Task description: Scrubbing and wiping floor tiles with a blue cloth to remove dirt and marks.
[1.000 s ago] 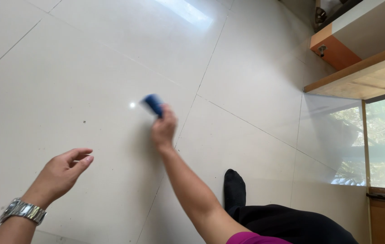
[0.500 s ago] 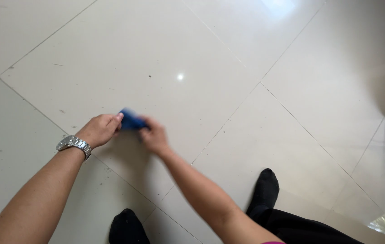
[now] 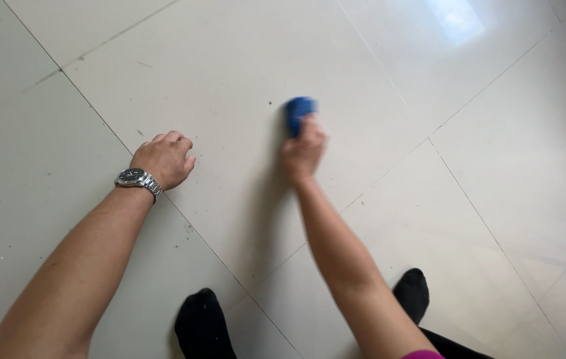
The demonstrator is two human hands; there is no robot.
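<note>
The right hand [image 3: 304, 147], just above the middle of the frame, is closed around a small blue cloth or pad [image 3: 299, 113], which sticks out past the fingertips and is pressed against the pale tiled floor [image 3: 389, 80]; the pad is blurred, so its exact shape cannot be told. The left hand [image 3: 165, 158], in the left centre of the frame, holds nothing: its fingers are curled under in a loose fist and the knuckles rest on the tile just beside a grout line [image 3: 97, 113], with a metal wristwatch [image 3: 138, 179] on the wrist. Two feet in black socks [image 3: 203, 326] show at the bottom edge. To wipe well here, it seems best to keep the pad flat under the fingers rather than riding on one edge, so the whole face meets the tile, and to press from the shoulder along the straight arm. The dark specks [image 3: 271, 104] near the pad, toward the upper centre, probably want short overlapping strokes. The left fist looks like a sound prop; keeping weight on it should free the right hand for even pressure. Grit in the grout lines may need the pad's corner worked along the groove.
</note>
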